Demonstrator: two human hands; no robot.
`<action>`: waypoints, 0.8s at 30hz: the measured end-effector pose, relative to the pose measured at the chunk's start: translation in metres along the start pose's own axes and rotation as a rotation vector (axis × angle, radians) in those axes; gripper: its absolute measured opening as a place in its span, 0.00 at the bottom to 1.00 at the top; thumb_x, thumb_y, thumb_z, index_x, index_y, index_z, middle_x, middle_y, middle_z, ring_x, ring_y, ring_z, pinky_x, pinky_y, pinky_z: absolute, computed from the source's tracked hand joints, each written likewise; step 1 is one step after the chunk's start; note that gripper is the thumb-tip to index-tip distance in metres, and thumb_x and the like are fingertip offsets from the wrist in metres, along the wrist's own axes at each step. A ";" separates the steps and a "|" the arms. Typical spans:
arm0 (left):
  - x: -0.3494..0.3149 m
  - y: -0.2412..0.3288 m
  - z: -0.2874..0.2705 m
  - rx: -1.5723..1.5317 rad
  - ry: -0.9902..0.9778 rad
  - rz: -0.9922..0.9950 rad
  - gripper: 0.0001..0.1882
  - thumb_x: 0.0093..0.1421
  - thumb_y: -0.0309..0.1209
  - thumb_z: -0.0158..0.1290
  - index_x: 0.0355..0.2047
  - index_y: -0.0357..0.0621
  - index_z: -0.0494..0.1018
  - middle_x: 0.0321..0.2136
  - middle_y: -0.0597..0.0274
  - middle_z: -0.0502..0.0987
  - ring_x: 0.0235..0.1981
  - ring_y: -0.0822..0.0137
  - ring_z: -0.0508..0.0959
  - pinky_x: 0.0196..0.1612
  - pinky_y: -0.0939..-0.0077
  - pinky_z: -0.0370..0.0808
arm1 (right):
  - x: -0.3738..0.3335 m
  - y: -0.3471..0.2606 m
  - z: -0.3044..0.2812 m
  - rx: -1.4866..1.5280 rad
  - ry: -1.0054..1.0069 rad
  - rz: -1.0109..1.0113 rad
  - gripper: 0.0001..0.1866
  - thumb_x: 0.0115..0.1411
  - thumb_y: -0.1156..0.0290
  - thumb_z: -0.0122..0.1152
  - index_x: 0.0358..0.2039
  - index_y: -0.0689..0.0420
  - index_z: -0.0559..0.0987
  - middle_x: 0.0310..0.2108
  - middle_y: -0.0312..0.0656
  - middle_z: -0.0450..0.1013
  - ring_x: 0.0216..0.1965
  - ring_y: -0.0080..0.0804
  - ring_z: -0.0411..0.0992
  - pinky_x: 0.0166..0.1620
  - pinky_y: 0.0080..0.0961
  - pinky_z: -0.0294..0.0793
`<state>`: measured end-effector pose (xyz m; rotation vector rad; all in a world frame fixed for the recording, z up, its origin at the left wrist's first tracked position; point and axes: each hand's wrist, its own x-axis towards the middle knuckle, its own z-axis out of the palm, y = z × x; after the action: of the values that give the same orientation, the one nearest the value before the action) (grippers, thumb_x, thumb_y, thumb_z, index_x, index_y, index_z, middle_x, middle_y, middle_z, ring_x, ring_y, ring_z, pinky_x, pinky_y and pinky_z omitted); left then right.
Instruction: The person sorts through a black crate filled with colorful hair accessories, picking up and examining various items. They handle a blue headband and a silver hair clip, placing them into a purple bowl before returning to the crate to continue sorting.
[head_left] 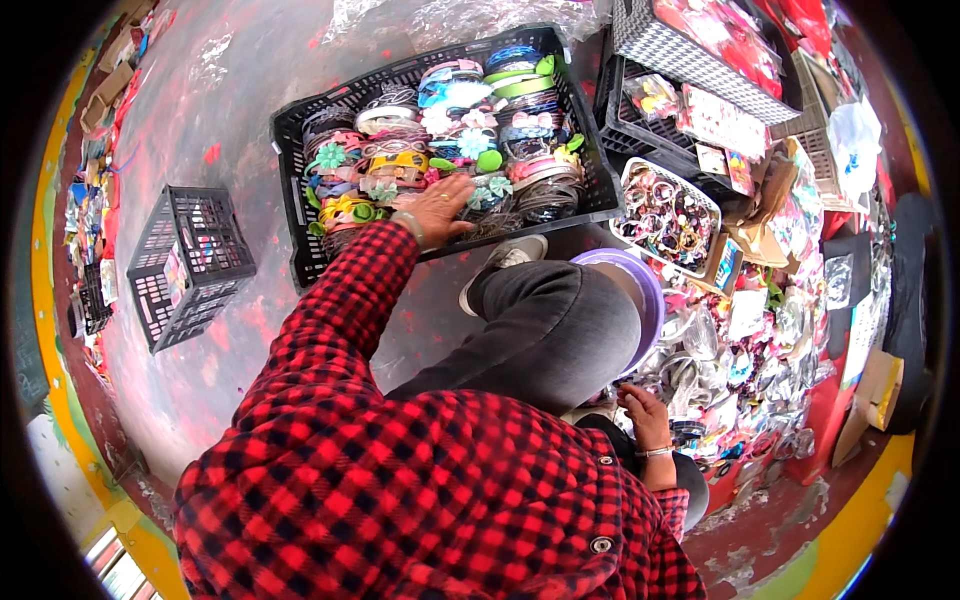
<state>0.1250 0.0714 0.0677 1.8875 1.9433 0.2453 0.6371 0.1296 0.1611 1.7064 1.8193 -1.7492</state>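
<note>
A large black plastic crate (604,190) on the floor holds rows of bundled headbands (395,142) in many colours, some with fabric flowers. My left hand (440,210) lies over the near row of headbands, palm down with its fingers stretched out. Low on the right, my right hand (645,418) is beside my leg at the edge of a loose pile of hair accessories (765,345), many in clear wrapping. Its fingers are curled together near the tips; whatever lies between them is too small to make out.
A purple tub (652,300) stands by my knee. Beyond it is a white basket (660,258) of hair ties. Stacked bins, including a checked one (690,62), fill the far right. An emptier black crate (205,232) lies at left; clutter lines the left wall.
</note>
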 end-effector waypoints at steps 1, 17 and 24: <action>0.009 0.005 0.002 0.007 -0.053 -0.001 0.33 0.58 0.44 0.46 0.58 0.38 0.52 0.60 0.46 0.49 0.63 0.54 0.48 0.62 0.62 0.46 | 0.000 -0.002 0.001 0.054 -0.007 0.039 0.13 0.58 0.70 0.51 0.43 0.59 0.75 0.36 0.36 0.74 0.36 0.22 0.72 0.36 0.16 0.69; 0.030 -0.012 0.037 -0.491 0.254 -0.231 0.18 0.59 0.34 0.43 0.48 0.39 0.65 0.47 0.48 0.67 0.51 0.56 0.66 0.52 0.68 0.62 | 0.009 0.010 0.003 -0.041 0.020 -0.058 0.14 0.56 0.71 0.52 0.41 0.63 0.75 0.34 0.42 0.75 0.35 0.25 0.73 0.39 0.19 0.70; 0.029 -0.009 0.047 -0.553 0.230 -0.423 0.15 0.48 0.29 0.52 0.39 0.42 0.72 0.35 0.49 0.74 0.38 0.53 0.74 0.41 0.67 0.70 | 0.008 0.022 0.000 -0.086 0.020 -0.081 0.13 0.58 0.70 0.50 0.42 0.61 0.75 0.34 0.38 0.75 0.34 0.22 0.72 0.35 0.15 0.70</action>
<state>0.1369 0.0919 0.0167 1.1120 2.0840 0.8002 0.6498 0.1286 0.1418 1.6461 1.9686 -1.6620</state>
